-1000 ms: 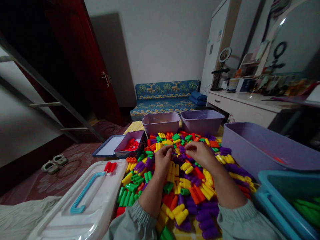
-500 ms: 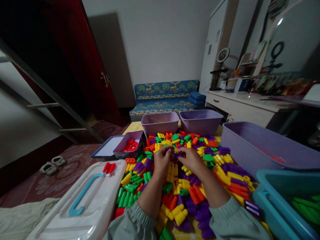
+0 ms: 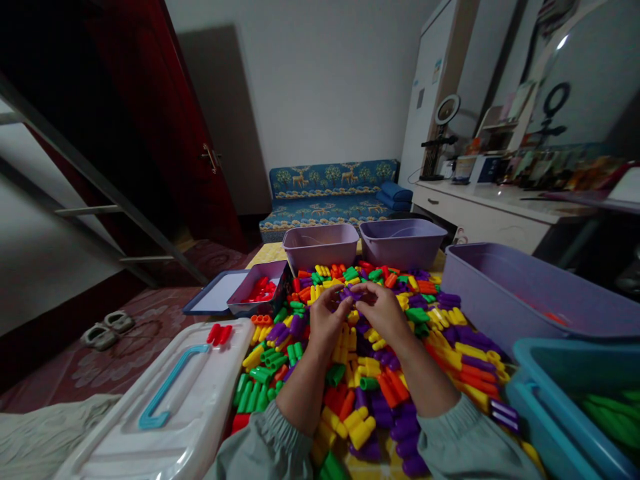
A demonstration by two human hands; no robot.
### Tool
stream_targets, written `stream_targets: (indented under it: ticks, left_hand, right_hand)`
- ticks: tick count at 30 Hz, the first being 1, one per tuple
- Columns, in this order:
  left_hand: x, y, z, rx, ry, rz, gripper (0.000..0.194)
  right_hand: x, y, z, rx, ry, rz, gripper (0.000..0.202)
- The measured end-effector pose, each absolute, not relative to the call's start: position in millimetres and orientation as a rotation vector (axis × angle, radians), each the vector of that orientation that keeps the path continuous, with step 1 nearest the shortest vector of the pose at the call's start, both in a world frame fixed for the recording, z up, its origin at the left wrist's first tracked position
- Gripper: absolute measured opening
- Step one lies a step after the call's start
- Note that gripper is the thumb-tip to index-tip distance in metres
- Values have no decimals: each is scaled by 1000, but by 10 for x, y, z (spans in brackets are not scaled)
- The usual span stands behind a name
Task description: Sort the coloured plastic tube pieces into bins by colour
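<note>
My left hand and my right hand meet over the middle of a heap of plastic building pieces. Between their fingertips is a purple plastic building piece, partly covered by the fingers. Thumbs and forefingers of both hands curl in on it. Beneath my wrists lie joined yellow pieces, orange pieces and a green piece, shaped like short bullet-ended tubes.
Lilac bins stand behind the heap, with another lilac bin and a teal bin at right. On the left are a white lid with a blue handle and a box of red pieces.
Both hands have lifted slightly and their fingers have arched, the thumbs coming more into view. The purple piece between the fingertips shows more clearly now.
</note>
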State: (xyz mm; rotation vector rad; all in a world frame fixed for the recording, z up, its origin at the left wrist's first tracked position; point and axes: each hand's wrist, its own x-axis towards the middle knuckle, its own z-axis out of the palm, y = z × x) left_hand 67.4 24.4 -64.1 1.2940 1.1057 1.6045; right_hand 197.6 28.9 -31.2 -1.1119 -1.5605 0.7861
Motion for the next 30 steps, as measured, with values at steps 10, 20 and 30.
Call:
stream_targets:
  ticks: [10,20,30]
  left_hand:
    - [663,261,-668,1411,1127,1752,32]
    - [678,214,-627,1426,1167,1698,25]
    - [693,185,-582,1408,1192,1692,21]
  right_hand:
    - [1952,364,-446,-1082,-1431,954,32]
    - [1948,374,-470,-1103,-1489,974,18]
    - [1941,405,-539,-1142,-1540,903,21]
